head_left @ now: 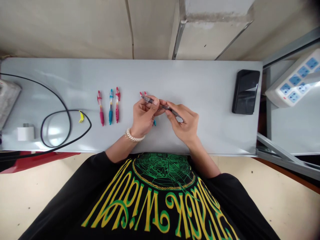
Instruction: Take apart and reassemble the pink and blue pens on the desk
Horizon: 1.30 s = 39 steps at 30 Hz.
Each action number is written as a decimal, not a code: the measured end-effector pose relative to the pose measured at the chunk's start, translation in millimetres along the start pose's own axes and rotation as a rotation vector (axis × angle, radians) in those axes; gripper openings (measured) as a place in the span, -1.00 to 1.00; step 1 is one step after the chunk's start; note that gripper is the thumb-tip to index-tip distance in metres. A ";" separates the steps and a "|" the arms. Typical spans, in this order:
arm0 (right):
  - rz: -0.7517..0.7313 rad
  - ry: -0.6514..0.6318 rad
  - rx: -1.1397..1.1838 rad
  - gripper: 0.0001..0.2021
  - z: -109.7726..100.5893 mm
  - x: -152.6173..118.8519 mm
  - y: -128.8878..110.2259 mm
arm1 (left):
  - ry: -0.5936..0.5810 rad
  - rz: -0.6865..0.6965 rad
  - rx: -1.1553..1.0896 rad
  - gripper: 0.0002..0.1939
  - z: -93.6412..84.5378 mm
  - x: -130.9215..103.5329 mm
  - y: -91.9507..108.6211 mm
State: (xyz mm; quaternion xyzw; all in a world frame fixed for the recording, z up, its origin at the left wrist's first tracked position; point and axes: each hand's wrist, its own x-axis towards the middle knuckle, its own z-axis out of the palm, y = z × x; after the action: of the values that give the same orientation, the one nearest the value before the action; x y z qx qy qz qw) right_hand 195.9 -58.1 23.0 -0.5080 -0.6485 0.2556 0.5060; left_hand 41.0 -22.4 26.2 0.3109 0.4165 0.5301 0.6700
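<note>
Between both hands, above the middle of the table, is a dark grey pen [165,107] with a clear barrel, tilted down to the right. My left hand [145,115], with a beaded bracelet on its wrist, pinches the clip end. The other end is gripped by my right hand [183,121]. Two red pen tips [142,93] and a bit of a blue pen [154,123] show around my left hand, which hides the rest of them. To the left lie a pink pen [100,108], a blue pen [110,108] and another pink pen [117,106], roughly parallel.
A black phone [246,92] lies at the table's right end. On the left are a looping black cable [68,116] with a yellow tag [81,116], a white charger [25,132] and a worn white power strip [7,100]. Another power strip [295,80] is at far right.
</note>
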 end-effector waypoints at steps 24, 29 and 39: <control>-0.111 0.068 -0.069 -0.75 -3.1 3.6 -20.9 | 0.016 -0.105 -0.165 -0.79 -19.1 12.0 0.4; -0.170 0.073 -0.108 -0.74 -6.4 1.7 -18.2 | 0.043 -0.079 -0.143 -0.80 -19.0 13.3 0.7; -0.123 0.021 -0.134 -0.75 1.3 -1.6 -12.3 | 0.021 -0.044 -0.054 -0.60 -3.0 1.5 -0.3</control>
State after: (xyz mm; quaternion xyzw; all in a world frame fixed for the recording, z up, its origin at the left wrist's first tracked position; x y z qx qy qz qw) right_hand 189.8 -63.6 32.3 -0.5024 -0.6889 0.1747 0.4924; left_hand 38.6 -21.1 24.3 0.2777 0.4157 0.5296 0.6852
